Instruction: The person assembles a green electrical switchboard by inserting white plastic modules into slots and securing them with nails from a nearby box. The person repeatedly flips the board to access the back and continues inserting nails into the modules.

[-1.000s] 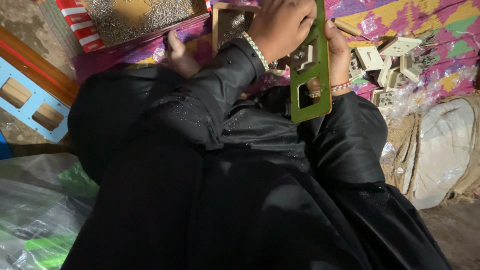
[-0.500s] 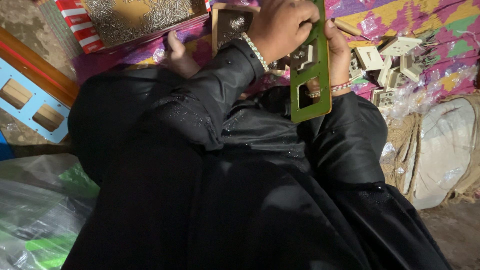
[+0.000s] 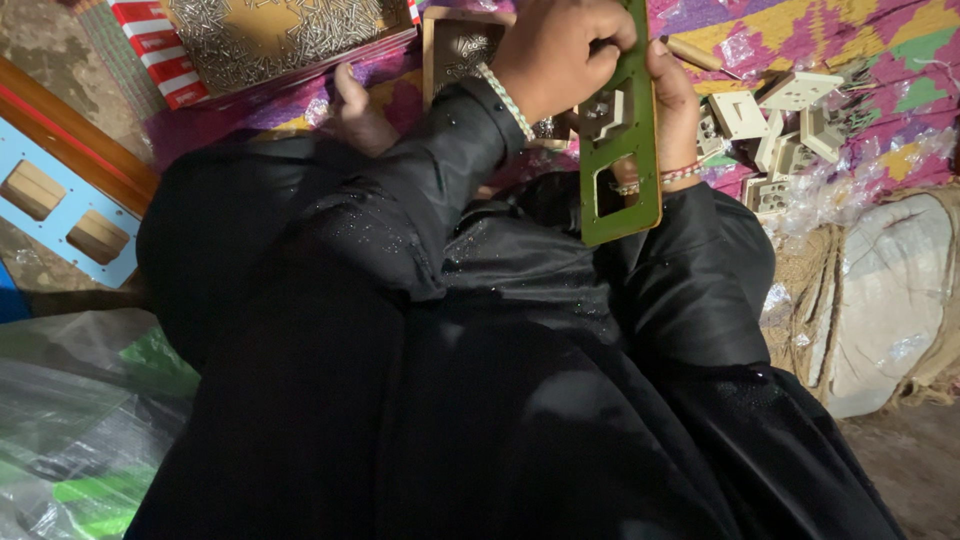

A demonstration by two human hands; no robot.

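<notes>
Black sleeves (image 3: 420,200), perhaps sequinned; beaded bracelets (image 3: 503,97).

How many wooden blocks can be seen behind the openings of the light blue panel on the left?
2. Both sit in the blue panel at the left edge: one wooden block in the upper-left opening, the other wooden block lower right of it. More may lie beyond the frame edge.

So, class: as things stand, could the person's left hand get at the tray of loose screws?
Probably not at once: the left hand is gripping the green plate, though the tray of screws lies open with nothing between.
</notes>
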